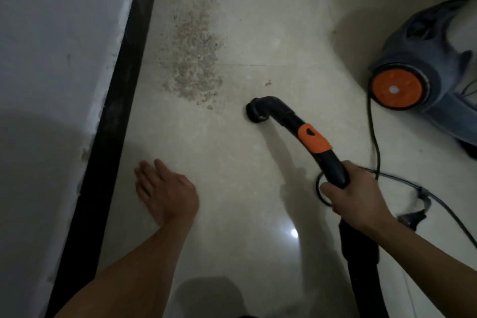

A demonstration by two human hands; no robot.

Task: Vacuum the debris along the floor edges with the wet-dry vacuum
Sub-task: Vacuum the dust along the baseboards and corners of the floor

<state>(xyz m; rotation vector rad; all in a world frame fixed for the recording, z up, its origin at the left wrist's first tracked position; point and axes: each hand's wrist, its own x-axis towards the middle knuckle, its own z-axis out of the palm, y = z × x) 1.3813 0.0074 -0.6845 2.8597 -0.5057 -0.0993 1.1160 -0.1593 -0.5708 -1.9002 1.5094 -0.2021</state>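
A patch of gritty pale debris [194, 59] lies on the cream tile floor, close to the black baseboard [117, 100] on the left. My right hand [355, 195] grips the black hose handle [304, 134] with its orange collar. Its curved black nozzle mouth [254, 111] sits low over the floor, just right of and below the debris. My left hand [165, 191] hovers with fingers straight over the floor near the baseboard, holding nothing. The blue-grey vacuum body [426, 67] with an orange wheel stands at the right.
A white wall [51, 59] rises left of the baseboard. A black power cord [374, 137] runs from the vacuum and loops on the floor behind my right hand. The black hose [361, 261] trails down below my right wrist. One small crumb [268, 82] lies apart from the patch.
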